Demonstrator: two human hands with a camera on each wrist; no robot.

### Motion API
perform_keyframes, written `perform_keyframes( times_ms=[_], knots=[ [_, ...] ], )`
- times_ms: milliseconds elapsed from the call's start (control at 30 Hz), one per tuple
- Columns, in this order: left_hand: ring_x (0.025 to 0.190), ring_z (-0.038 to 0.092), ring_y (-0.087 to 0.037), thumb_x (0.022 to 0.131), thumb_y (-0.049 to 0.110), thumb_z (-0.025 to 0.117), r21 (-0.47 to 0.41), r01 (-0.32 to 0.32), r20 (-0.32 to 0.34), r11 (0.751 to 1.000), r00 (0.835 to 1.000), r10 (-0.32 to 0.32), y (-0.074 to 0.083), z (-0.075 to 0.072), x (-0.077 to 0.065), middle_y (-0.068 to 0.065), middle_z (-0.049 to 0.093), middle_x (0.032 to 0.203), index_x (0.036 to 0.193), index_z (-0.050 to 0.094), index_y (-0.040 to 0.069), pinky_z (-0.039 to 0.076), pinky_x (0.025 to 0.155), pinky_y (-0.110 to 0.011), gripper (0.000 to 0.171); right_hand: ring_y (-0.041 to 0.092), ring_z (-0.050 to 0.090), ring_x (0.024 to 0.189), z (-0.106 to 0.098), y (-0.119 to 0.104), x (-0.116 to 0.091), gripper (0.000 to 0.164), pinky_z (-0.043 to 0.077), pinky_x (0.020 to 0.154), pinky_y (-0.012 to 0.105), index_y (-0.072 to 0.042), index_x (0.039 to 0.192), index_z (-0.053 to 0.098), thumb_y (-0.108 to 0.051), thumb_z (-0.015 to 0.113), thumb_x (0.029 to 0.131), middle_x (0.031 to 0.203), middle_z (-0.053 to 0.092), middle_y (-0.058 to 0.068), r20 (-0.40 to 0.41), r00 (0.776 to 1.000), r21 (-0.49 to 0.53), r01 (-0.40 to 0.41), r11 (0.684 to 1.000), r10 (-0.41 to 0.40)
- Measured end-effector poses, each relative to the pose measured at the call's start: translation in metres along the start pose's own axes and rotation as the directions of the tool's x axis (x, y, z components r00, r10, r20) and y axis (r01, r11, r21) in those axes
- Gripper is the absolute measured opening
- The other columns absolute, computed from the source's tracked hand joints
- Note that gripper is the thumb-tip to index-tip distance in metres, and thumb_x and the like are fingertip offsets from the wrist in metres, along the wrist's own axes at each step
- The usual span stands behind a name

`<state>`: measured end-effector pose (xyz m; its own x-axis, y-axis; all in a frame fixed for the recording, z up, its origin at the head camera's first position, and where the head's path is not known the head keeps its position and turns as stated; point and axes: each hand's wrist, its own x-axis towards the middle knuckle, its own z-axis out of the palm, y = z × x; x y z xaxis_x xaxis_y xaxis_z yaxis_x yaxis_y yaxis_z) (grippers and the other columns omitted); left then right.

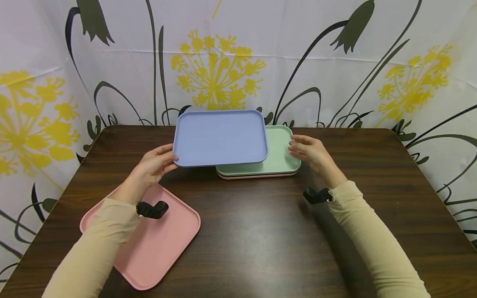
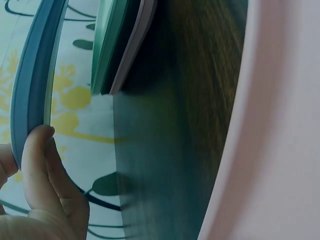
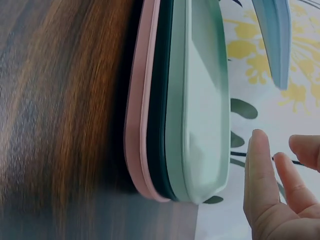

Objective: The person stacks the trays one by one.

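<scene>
My left hand (image 1: 154,164) pinches a blue rectangular tray (image 1: 220,138) at its left side near the front corner. In the left wrist view that tray (image 2: 35,75) is edge-on, with fingers and thumb on either side of its rim, raised off the stack. Partly beneath it lies a green tray (image 1: 277,149), the top of a stack. The right wrist view shows a dark tray (image 3: 161,100) under the green one and a pink tray (image 3: 140,110) at the bottom. My right hand (image 1: 309,151), fingers extended, hovers by the green tray's right end and holds nothing.
Another pink tray (image 1: 167,231) lies at an angle on the dark wooden table (image 1: 261,240), below my left forearm. A white curtain with flower prints (image 1: 223,54) hangs behind the table's far edge. Each wrist wears a black camera mount (image 1: 316,195).
</scene>
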<state>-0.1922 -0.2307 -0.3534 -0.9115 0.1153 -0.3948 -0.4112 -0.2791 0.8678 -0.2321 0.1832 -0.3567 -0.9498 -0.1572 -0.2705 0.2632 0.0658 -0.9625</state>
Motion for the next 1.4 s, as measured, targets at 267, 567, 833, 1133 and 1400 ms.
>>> perform_keyframes(
  times_ms=[267,567,833,1133,1400],
  knots=[
    [0.067,0.065,-0.003,0.09,-0.01,0.05,0.06,0.003,-0.018,0.998,1.0,-0.002,-0.007,0.012,0.003,0.007,0.065,0.076,0.142,0.028,0.001,0.058,0.062,-0.016,0.058,0.029,0.053,0.121,0.011,0.002,0.0,0.05,0.05,0.102,0.031,0.006,0.146,0.03,-0.006,0.044,0.1,0.121,0.048,0.009,0.029,0.999,-0.04,-0.012,0.999,0.013],
    [0.068,0.063,-0.002,0.089,-0.01,0.049,0.099,-0.008,-0.004,0.995,1.0,0.009,-0.013,0.021,0.004,0.008,0.065,0.076,0.137,0.032,-0.001,0.058,0.063,-0.014,0.052,0.032,0.051,0.124,0.02,0.003,0.0,0.05,0.047,0.106,0.037,0.005,0.146,0.031,-0.007,0.046,0.099,0.117,0.049,0.006,0.039,0.999,-0.053,-0.007,0.999,0.009],
    [0.066,0.062,-0.001,0.089,-0.01,0.047,0.122,-0.017,-0.002,0.992,1.0,0.017,-0.017,0.027,0.005,0.008,0.063,0.075,0.144,0.023,-0.007,0.057,0.062,-0.013,0.061,0.002,0.061,0.088,0.022,0.003,-0.002,0.053,0.048,0.104,0.036,0.004,0.146,0.031,-0.004,0.049,0.097,0.117,0.05,0.008,0.046,0.999,-0.032,0.0,0.999,0.002],
    [0.066,0.062,-0.001,0.088,-0.011,0.048,0.139,-0.022,0.008,0.99,1.0,0.021,-0.02,0.033,0.006,0.008,0.061,0.078,0.146,0.02,-0.008,0.057,0.063,-0.013,0.064,-0.001,0.059,0.087,0.023,0.005,-0.002,0.055,0.056,0.084,0.016,0.0,0.147,0.033,-0.001,0.052,0.095,0.129,0.047,0.015,0.051,0.999,-0.052,-0.01,0.999,0.012],
    [0.067,0.062,-0.001,0.088,-0.012,0.047,0.142,-0.005,0.005,0.99,1.0,0.004,-0.021,0.038,0.007,0.008,0.06,0.08,0.148,0.017,-0.008,0.057,0.064,-0.013,0.067,0.001,0.057,0.085,0.021,0.003,-0.003,0.063,0.053,0.074,0.01,-0.002,0.148,0.031,0.008,0.053,0.09,0.147,0.035,0.025,0.051,0.998,-0.095,-0.02,0.995,0.024]
  ],
)
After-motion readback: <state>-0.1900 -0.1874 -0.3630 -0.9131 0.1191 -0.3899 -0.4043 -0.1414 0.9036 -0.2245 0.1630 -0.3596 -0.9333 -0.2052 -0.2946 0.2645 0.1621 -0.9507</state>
